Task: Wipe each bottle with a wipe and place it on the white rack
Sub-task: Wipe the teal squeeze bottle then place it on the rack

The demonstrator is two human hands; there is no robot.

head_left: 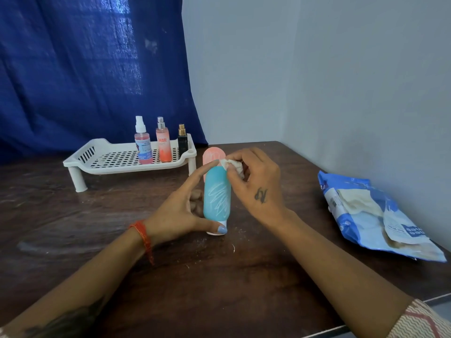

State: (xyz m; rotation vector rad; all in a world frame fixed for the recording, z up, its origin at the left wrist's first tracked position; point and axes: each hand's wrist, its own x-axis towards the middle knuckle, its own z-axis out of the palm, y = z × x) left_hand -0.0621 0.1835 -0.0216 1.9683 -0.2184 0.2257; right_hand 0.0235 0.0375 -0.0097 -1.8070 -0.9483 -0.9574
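Head view, tube: your teal tube (217,193) stands cap-down on the table (244,276), smooth matte plastic, rounded body with pale scribbled line art, flat pink-orange crimped end at the top, white cap at the base.
Head view, left hand: your left hand (180,211) steadies the tube; thumb with pale blue nail lies across the white cap, index finger stretched straight up the tube's left side to its pink end, remaining fingers curled behind the body.
Head view, right hand: your right hand (253,181) pinches a crumpled white wipe (231,165) between thumb and fingertips, fingers bunched, pressing it on the tube's upper right edge where teal meets pink.
Head view, rack: white rack (102,157) sits rear left on stubby round legs, hard plastic, perforated floor, slotted raised side walls.
Head view, on rack: three upright spray bottles at its right end. Clear bottle of pink liquid (143,145) with white nozzle; peach-to-orange bottle (163,143) with silver nozzle; small black bottle (182,140) with gold collar.
Head view, wipe pack: blue and white soft plastic pack (361,213) lies crinkled at your right, near the wall, flap peeled back, pale wipe showing.
Head view, table: dark wood-grain top, glossy, with white specks near the tube.
Head view, backdrop: blue cloth curtain (85,69) in loose folds; plain pale wall (317,69).
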